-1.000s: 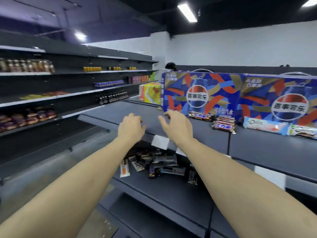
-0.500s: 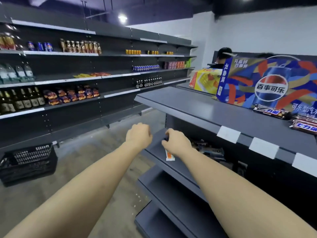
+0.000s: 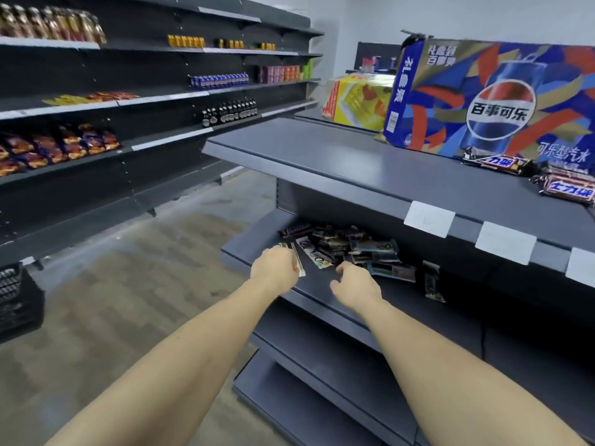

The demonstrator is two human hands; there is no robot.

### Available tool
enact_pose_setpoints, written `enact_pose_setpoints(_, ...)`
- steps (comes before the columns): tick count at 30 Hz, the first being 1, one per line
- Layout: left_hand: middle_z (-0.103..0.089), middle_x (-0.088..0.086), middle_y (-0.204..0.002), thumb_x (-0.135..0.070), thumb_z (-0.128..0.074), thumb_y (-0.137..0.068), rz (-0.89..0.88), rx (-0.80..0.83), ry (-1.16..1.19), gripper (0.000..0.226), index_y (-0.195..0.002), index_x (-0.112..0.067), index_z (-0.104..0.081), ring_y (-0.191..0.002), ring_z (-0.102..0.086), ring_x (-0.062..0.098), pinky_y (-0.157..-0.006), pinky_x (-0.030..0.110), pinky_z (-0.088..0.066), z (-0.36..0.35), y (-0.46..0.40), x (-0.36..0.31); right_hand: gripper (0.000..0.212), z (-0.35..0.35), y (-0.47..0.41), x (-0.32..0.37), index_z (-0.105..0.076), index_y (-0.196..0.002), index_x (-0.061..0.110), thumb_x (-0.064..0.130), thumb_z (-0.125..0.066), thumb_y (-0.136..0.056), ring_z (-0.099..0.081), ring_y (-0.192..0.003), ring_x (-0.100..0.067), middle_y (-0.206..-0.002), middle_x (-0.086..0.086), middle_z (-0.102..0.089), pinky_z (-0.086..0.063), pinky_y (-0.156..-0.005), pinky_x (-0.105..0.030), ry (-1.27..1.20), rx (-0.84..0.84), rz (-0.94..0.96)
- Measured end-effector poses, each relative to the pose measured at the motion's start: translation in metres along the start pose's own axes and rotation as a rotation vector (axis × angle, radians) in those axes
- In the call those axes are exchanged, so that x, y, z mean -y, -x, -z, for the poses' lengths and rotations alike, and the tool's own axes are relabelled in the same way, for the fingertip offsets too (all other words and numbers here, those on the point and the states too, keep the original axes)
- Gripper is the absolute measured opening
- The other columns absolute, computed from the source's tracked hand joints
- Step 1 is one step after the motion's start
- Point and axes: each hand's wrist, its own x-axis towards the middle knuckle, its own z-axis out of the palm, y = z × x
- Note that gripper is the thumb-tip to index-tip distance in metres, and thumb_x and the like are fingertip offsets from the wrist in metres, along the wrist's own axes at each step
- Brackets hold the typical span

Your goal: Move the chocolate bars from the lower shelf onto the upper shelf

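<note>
A pile of several chocolate bars (image 3: 354, 246) lies on the grey lower shelf (image 3: 322, 296), under the upper shelf (image 3: 322, 156). My left hand (image 3: 273, 270) is at the pile's left end, its fingers curled over a white and green bar (image 3: 300, 260) that lies flat on the shelf. My right hand (image 3: 354, 284) hovers just in front of the pile with loosely curled fingers and holds nothing. One dark bar (image 3: 433, 284) lies apart to the right. Snickers bars (image 3: 497, 164) and a small stack of them (image 3: 570, 188) sit on the upper shelf at the right.
A large Pepsi carton (image 3: 499, 101) and a yellow box (image 3: 357, 101) stand at the back of the upper shelf. White price tags (image 3: 428, 218) hang on its front edge. Stocked wall shelves (image 3: 128, 104) line the left across the aisle. A black basket (image 3: 16, 304) is on the floor.
The view dropped from the upper shelf to the lower one. Both hands came down and reached into the lower shelf; the left hand now covers a white bar.
</note>
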Motion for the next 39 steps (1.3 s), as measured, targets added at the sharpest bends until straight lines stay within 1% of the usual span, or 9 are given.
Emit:
enact_pose_setpoints(6,-0.061,0.008,-0.115,-0.023,-0.051,-0.092,-0.018,0.099,-0.031,0.023,-0.109,-0.017,-0.065,-0.107,-0.055,0.03,-0.083,0.038,-0.051,-0.038,-0.046,-0.01,0.039,-0.016,-0.054,-0.026,-0.05,-0.13,0.015,0.025,-0.052,-0.092,-0.06,-0.106,-0.029,-0.122,-0.008,-0.061,-0.048,-0.075,-0.031,-0.027,0.004,-0.111)
enact_pose_setpoints(12,-0.051,0.008,-0.127,-0.027,-0.05,-0.093,0.008,0.175,-0.041,0.033,-0.123,-0.018,-0.06,-0.116,-0.047,0.03,-0.089,0.04,-0.049,-0.073,-0.077,-0.004,0.044,-0.045,-0.093,-0.036,-0.047,-0.133,0.011,0.026,-0.052,-0.092,-0.053,-0.118,-0.033,-0.131,-0.014,-0.053,-0.046,-0.08,-0.034,0.007,0.004,-0.168)
enact_pose_setpoints(18,-0.044,0.009,-0.131,-0.034,-0.052,-0.094,0.073,0.174,-0.033,0.038,-0.131,-0.024,-0.052,-0.118,-0.043,0.031,-0.089,0.04,-0.046,-0.092,-0.107,0.004,0.061,-0.061,-0.108,-0.033,-0.032,-0.146,0.009,0.039,-0.051,-0.096,-0.028,-0.138,-0.033,-0.15,-0.014,-0.033,-0.04,-0.102,-0.039,0.138,-0.021,-0.242)
enact_pose_setpoints(20,-0.041,0.01,-0.132,-0.042,-0.052,-0.093,0.092,0.191,-0.053,0.042,-0.131,-0.026,-0.05,-0.117,-0.043,0.032,-0.091,0.04,-0.044,-0.099,-0.115,0.005,0.067,-0.07,-0.107,-0.031,-0.027,-0.147,0.009,0.045,-0.051,-0.096,-0.028,-0.138,-0.031,-0.149,-0.012,-0.035,-0.036,-0.105,-0.038,0.19,-0.048,-0.258)
enact_pose_setpoints(24,-0.037,0.013,-0.134,-0.053,-0.054,-0.09,0.069,0.179,-0.148,0.051,-0.13,-0.02,-0.049,-0.117,-0.041,0.032,-0.094,0.039,-0.041,-0.115,-0.122,0.009,0.061,-0.086,-0.102,-0.029,-0.034,-0.142,0.008,0.046,-0.051,-0.097,-0.04,-0.129,-0.029,-0.138,-0.012,-0.046,-0.039,-0.101,-0.036,0.237,-0.185,-0.263)
enact_pose_setpoints(27,-0.037,0.013,-0.13,-0.045,-0.056,-0.092,0.018,0.089,-0.124,0.043,-0.123,-0.015,-0.053,-0.112,-0.041,0.031,-0.088,0.036,-0.042,-0.121,-0.126,0.011,0.049,-0.092,-0.097,-0.025,-0.041,-0.134,0.006,0.035,-0.054,-0.096,-0.046,-0.12,-0.028,-0.131,-0.013,-0.051,-0.042,-0.097,-0.035,0.14,-0.255,-0.294)
enact_pose_setpoints(31,-0.038,0.013,-0.13,-0.019,-0.062,-0.089,0.028,0.096,0.045,0.026,-0.114,-0.015,-0.059,-0.111,-0.039,0.032,-0.081,0.034,-0.047,-0.123,-0.129,0.008,0.039,-0.092,-0.085,-0.022,-0.048,-0.126,0.007,0.019,-0.06,-0.09,-0.05,-0.114,-0.03,-0.124,-0.013,-0.055,-0.042,-0.095,-0.038,-0.009,-0.312,-0.358)
enact_pose_setpoints(35,-0.04,0.012,-0.128,-0.012,-0.061,-0.086,0.024,0.096,0.214,0.041,-0.125,-0.014,-0.05,-0.107,-0.049,0.034,-0.074,0.037,-0.048,-0.114,-0.131,0.008,0.049,-0.083,-0.073,-0.032,-0.051,-0.132,0.011,0.018,-0.061,-0.085,-0.049,-0.113,-0.032,-0.124,-0.014,-0.054,-0.042,-0.096,-0.037,-0.006,-0.303,-0.45)
enact_pose_setpoints(39,-0.039,0.013,-0.131,-0.005,-0.056,-0.087,0.002,0.131,0.327,0.058,-0.14,-0.014,-0.035,-0.089,-0.062,0.034,-0.062,0.035,-0.044,-0.104,-0.129,0.016,0.045,-0.079,-0.059,-0.044,-0.058,-0.127,0.017,0.021,-0.065,-0.082,-0.048,-0.111,-0.032,-0.122,-0.012,-0.053,-0.045,-0.093,-0.038,0.099,-0.308,-0.552)
